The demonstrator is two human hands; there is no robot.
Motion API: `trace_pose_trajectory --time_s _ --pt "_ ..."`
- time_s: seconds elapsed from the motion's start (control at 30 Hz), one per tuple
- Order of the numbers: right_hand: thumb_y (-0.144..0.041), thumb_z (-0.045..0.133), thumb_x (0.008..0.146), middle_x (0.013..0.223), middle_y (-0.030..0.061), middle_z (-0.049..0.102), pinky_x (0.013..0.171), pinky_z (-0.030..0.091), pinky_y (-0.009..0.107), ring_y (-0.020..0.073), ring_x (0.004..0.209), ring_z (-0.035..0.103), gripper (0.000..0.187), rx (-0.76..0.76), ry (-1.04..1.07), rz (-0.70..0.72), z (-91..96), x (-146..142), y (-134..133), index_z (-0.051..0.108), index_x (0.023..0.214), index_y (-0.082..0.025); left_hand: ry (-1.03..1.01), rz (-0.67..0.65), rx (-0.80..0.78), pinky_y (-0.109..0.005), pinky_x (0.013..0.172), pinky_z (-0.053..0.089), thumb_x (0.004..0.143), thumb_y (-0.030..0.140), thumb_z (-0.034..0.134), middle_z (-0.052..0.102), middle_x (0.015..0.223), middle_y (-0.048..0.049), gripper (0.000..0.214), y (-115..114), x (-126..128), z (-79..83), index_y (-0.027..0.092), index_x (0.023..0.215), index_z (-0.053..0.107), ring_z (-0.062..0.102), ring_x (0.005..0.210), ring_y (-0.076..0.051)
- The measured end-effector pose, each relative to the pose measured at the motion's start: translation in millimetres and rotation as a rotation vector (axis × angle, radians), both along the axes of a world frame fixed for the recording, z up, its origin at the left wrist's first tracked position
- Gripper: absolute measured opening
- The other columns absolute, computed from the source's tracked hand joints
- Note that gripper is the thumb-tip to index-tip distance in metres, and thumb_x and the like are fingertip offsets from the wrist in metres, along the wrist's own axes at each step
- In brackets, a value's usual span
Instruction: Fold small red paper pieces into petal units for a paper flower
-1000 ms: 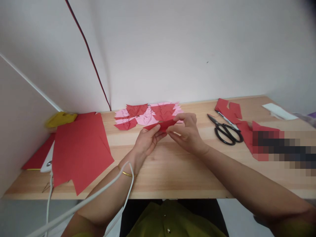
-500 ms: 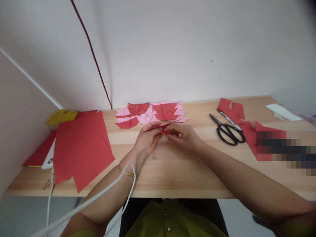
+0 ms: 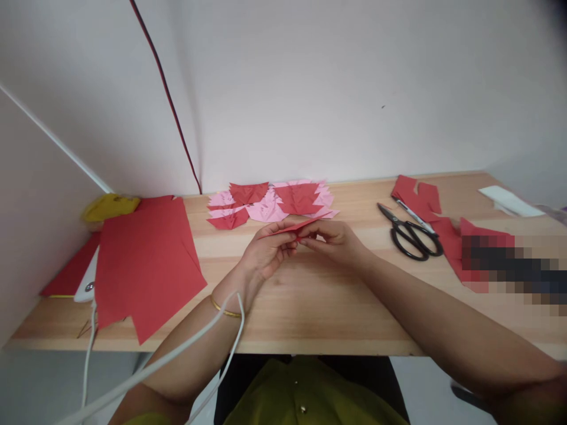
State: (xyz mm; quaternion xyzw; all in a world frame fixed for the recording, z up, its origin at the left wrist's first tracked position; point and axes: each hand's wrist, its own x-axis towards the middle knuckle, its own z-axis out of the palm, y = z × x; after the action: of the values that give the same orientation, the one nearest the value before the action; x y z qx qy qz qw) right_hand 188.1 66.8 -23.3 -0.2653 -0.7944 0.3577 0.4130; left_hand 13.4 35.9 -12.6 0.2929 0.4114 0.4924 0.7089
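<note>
Between my two hands, above the middle of the table [image 3: 301, 307], is a small folded piece of red paper [image 3: 302, 224]. My left hand [image 3: 268, 248] is closed on its left side, thumb on the near face. From the right, my right hand [image 3: 334, 242] pinches the paper near its lower middle, fingers bent. Part of the paper is hidden by my fingers. Just beyond the hands lie several folded paper pieces with jagged edges, some red [image 3: 297, 198] and some pink [image 3: 266, 211].
Large red paper sheets [image 3: 146, 265] lie at left beside a yellow object [image 3: 113, 206]. Black-handled scissors [image 3: 410, 233], a pen [image 3: 413, 214] and red paper scraps [image 3: 416, 195] lie at right. A white cable [image 3: 168, 354] runs across my left forearm. The wall [image 3: 354, 88] closes off the back.
The red paper has tilted so more of its flat face shows, and my fingers have shifted slightly on it. Both hands still hold it in the same place.
</note>
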Motion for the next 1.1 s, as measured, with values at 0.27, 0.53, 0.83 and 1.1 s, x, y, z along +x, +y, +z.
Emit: trace_pose_trajectory --time_s 0.27,0.53,0.83,1.1 --pt "-0.029 0.060 0.084 0.082 0.0053 0.070 0.067 0.050 0.029 0.0151 0.074 0.063 0.012 -0.153 -0.007 -0.012 0.3 -1 -3 0.064 0.083 -0.018 -0.011 0.018 0.029 -0.024 0.057 0.045 0.061 0.009 0.070 0.065 0.068 -0.0028 0.028 0 1 -4.0 0.011 0.089 0.066 0.058 0.057 -0.010" --pt "-0.029 0.064 0.080 0.079 0.0027 0.068 0.074 0.051 0.030 0.0145 0.076 0.065 0.012 -0.531 0.217 0.090 -0.6 -9 -6 0.059 0.079 -0.018 0.017 0.060 0.042 -0.024 0.059 0.045 0.059 0.010 0.070 0.066 0.070 -0.0031 0.030 -1 5 -4.2 0.011 0.089 0.066 0.058 0.058 -0.009" --pt "-0.027 0.065 0.077 0.077 0.0018 0.066 0.071 0.049 0.030 0.0145 0.073 0.064 0.013 -0.626 0.250 0.074 -1.6 -9 -6 0.055 0.076 -0.018 0.064 0.075 0.067 -0.025 0.061 0.045 0.058 0.009 0.070 0.067 0.074 -0.0031 0.032 -2 7 -5.1 0.012 0.090 0.066 0.059 0.059 -0.010" --pt "-0.022 0.062 0.076 0.073 -0.0007 0.063 0.070 0.048 0.028 0.0125 0.071 0.062 0.011 -0.617 0.260 0.099 -2.4 -10 -6 0.051 0.079 -0.019 0.149 0.109 0.041 -0.024 0.055 0.042 0.056 0.006 0.066 0.061 0.058 -0.0011 0.014 -3 11 1.4 0.011 0.069 0.064 0.054 0.055 -0.010"
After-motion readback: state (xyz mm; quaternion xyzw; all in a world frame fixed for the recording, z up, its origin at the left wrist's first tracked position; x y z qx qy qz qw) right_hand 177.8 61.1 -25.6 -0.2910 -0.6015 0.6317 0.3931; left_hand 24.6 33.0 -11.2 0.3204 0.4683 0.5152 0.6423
